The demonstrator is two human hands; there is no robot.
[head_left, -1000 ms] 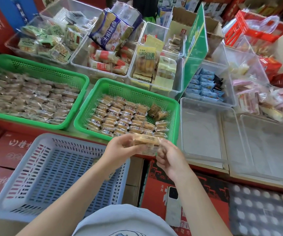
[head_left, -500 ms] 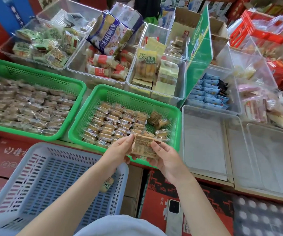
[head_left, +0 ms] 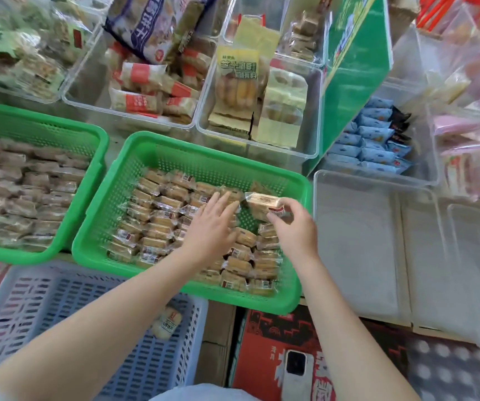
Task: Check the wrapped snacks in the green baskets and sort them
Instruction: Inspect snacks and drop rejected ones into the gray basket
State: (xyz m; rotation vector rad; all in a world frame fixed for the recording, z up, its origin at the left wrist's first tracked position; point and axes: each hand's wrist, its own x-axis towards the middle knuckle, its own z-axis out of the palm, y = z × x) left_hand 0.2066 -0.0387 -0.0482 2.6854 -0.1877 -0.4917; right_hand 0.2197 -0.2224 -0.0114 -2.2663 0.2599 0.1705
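Pinching one wrapped snack (head_left: 263, 204) in the right hand (head_left: 293, 227) above the near green basket (head_left: 157, 146), left hand (head_left: 211, 224) reaching spread-fingered over the rows, apparently mid-check; next, likely judging keep or blue basket (head_left: 59, 308).

A counter (head_left: 118, 146) bore two green baskets (head_left: 157, 146) (head_left: 30, 123) and clear bins (head_left: 262, 146), some holding snacks.

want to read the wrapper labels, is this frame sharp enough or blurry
Head view: motion-smeared throughout, worst in the left green basket; the snack pinched by the right hand shows only a red label patch, unreadable; wide-angle bending at the edges; soft, even light.
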